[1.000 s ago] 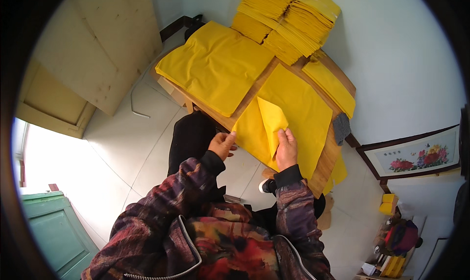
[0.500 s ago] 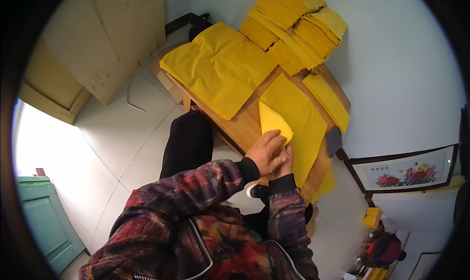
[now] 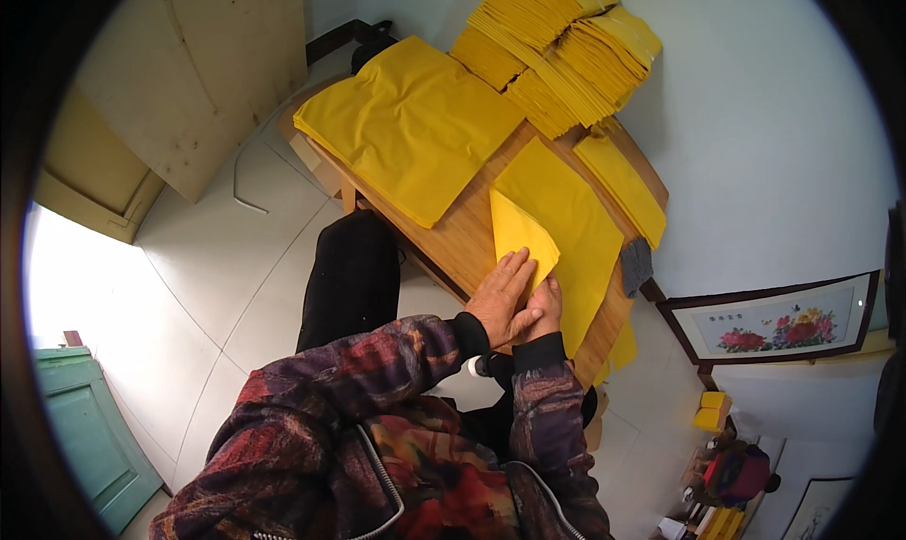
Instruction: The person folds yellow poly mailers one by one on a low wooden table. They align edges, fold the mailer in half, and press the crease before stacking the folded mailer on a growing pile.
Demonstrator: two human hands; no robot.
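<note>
A sheet of yellow paper (image 3: 566, 210) lies along the table's near right part. Its near left edge is lifted and folded over, and the paler underside of the flap (image 3: 521, 229) shows. My left hand (image 3: 505, 297) rests on this flap with its fingers stretched out flat, thumb toward the other hand. My right hand (image 3: 545, 309) grips the near edge of the paper beside it; its fingertips are partly hidden by the flap and my left hand. Farther left, a wide pile of flat yellow sheets (image 3: 406, 125) covers the table's corner.
Tied bundles of folded yellow paper (image 3: 557, 54) stand at the back against the wall. A narrow folded yellow stack (image 3: 620, 186) lies along the right edge, near a grey cloth (image 3: 637, 265). The wooden table (image 3: 462, 238) has its edge over my knee (image 3: 351, 271). A framed flower picture (image 3: 774, 318) leans at right.
My left hand has flattened, its fingers stretching farther over the folded flap. My right hand keeps its grip on the paper. The whole view has shifted slightly.
</note>
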